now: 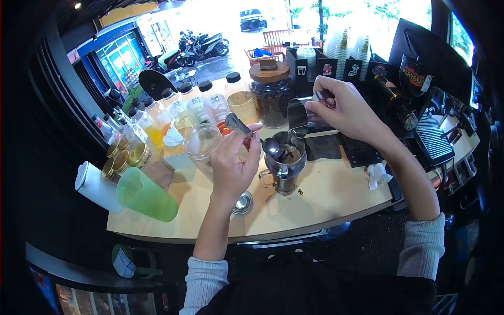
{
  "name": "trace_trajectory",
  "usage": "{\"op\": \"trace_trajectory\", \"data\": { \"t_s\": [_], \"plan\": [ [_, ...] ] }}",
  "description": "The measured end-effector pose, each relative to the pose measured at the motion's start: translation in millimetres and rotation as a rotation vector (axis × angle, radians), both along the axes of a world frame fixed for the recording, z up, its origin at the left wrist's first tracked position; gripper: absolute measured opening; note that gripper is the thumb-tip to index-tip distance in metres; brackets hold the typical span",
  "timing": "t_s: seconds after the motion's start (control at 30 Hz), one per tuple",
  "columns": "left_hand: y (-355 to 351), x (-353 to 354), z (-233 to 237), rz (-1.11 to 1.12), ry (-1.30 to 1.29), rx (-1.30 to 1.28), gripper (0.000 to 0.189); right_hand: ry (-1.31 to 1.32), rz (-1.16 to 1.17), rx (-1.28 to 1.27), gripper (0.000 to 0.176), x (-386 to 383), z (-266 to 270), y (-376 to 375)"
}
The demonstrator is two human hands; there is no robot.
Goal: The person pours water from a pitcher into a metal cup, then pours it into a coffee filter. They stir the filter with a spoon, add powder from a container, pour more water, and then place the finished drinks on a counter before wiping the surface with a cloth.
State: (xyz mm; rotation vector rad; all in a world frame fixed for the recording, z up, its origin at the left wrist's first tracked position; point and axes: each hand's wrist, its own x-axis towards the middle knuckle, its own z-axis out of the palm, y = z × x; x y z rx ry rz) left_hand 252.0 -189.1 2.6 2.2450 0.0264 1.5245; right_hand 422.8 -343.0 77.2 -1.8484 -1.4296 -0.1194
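My left hand (233, 165) is closed round a metal spoon (271, 146), whose bowl hangs over the mouth of a metal dripper (288, 167). Dark grounds show inside the dripper, which sits on a clear glass mug (284, 185). Up and to the right, my right hand (344, 107) grips the handle of a shiny metal cup (298, 119), tipped with its mouth leftward, close above the dripper. A clear plastic cup (201, 140) stands just behind my left hand. By my left wrist a small round metal lid (242, 203) lies on the wooden counter (205, 223).
Capped bottles (214, 105) line the counter's back left, near a green pitcher (147, 194) and gold-lidded jars (139, 154). A wooden-lidded jar of coffee beans (272, 100) stands behind the dripper. Stacked cups (338, 50), a crumpled tissue (377, 176) and a coffee grinder (412, 79) are rightward.
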Motion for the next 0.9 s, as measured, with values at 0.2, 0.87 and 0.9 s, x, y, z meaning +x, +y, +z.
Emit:
{"op": "trace_trajectory", "data": {
  "t_s": [0.2, 0.87, 0.9],
  "plan": [
    [-2, 0, 1, 0.006, 0.013, -0.001, 0.017, 0.017, -0.019, 0.000, 0.026, 1, 1, -10],
    [-4, -3, 0, 0.009, 0.026, 0.003, 0.018, -0.032, -0.013, 0.007, 0.026, -11, 6, 0],
    [-5, -3, 0, 0.000, 0.019, -0.001, 0.018, -0.039, -0.010, 0.007, 0.026, -12, 6, 2]
  ]
}}
